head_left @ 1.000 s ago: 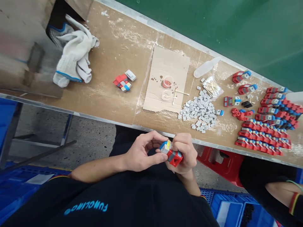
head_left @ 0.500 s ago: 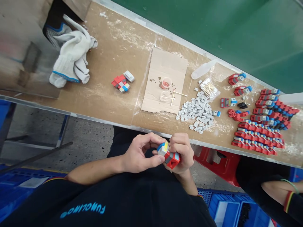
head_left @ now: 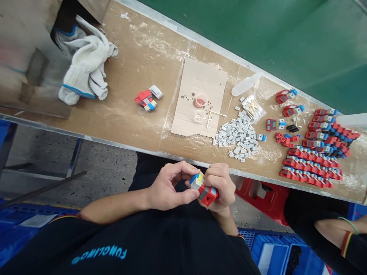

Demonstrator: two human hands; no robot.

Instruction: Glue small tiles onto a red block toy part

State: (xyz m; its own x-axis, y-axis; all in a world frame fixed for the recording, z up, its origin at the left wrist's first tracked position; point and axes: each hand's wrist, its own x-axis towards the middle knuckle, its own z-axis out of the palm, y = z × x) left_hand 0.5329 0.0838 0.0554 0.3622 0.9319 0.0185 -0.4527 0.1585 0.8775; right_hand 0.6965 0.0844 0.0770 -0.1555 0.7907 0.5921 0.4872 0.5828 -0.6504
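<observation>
A small toy piece (head_left: 204,190) in red, grey, blue and yellow is held between both hands, below the table's near edge. My left hand (head_left: 172,187) pinches its grey and blue end between thumb and fingers. Around the red end, my right hand (head_left: 220,186) has its fingers curled, hiding part of it. Beyond the hands, on the table, lie a heap of small grey parts (head_left: 239,135) and a cardboard sheet (head_left: 197,72). On that sheet stand two small clear cups, one with red liquid (head_left: 200,101), and cotton swabs (head_left: 210,119) lie beside them.
Rows of red and blue toy pieces (head_left: 312,164) fill the table's right end. White gloves (head_left: 86,68) lie at the left, near another red piece (head_left: 145,100). A bag of cotton swabs (head_left: 253,108) is behind the grey heap. Another person's arm (head_left: 334,231) shows beside a red stool (head_left: 258,200).
Both hands keep nearly the same grip on the toy piece. The whole view has shifted very slightly.
</observation>
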